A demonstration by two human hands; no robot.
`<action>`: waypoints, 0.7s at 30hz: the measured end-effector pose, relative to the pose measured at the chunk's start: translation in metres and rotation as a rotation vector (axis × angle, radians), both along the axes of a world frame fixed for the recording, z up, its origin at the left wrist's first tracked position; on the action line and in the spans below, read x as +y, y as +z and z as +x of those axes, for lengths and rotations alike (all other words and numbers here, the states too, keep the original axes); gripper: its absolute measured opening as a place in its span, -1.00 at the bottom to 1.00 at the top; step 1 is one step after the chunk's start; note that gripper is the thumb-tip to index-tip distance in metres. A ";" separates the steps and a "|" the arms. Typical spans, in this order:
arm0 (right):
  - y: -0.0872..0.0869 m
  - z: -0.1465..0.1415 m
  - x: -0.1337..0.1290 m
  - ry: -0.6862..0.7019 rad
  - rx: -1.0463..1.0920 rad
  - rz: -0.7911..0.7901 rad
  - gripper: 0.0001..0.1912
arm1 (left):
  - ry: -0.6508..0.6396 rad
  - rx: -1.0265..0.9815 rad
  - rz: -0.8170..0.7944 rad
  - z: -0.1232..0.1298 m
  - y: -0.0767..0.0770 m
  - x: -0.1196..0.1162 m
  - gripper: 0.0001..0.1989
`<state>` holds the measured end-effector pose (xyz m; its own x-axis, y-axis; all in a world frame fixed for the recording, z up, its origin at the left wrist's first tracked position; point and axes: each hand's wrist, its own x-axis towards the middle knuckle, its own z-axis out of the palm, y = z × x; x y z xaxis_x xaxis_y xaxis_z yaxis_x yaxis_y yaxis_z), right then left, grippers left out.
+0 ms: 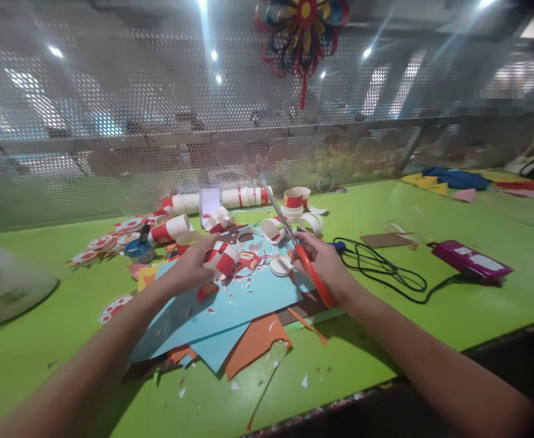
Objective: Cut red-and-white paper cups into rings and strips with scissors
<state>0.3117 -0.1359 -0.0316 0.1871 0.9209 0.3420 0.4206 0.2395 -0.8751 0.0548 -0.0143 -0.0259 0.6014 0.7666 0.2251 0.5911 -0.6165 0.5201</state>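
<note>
My right hand (319, 261) is wrapped round the orange handles of a pair of scissors (311, 274), the blades pointing up and away. My left hand (196, 261) grips a cut red-and-white paper cup (225, 263) between thumb and fingers, over a light blue sheet (248, 304). Cut red and white scraps lie on that sheet. A white paper ring (281, 265) sits close by my right hand, and a cut cup piece (272, 231) lies behind the blades.
Behind stand stacked cups (294, 201) and a long row of nested cups (234, 199). A blue jar (139, 250) and red-dotted white cutouts (105, 242) are at left. Right, a black cable runs to a purple box (472, 260). A perforated metal screen (157, 109) borders the green table.
</note>
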 end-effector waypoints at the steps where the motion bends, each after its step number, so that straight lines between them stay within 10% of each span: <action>1: 0.001 -0.002 -0.001 0.002 0.021 -0.017 -0.45 | -0.009 0.006 0.003 0.003 -0.001 0.002 -0.31; 12: 0.001 -0.013 -0.007 0.021 -0.045 -0.093 -0.45 | 0.235 -0.159 0.110 -0.026 0.015 -0.011 -0.61; 21: -0.008 -0.032 -0.024 0.149 -0.605 -0.142 -0.56 | 0.446 -0.305 -0.122 -0.045 -0.009 -0.031 -0.62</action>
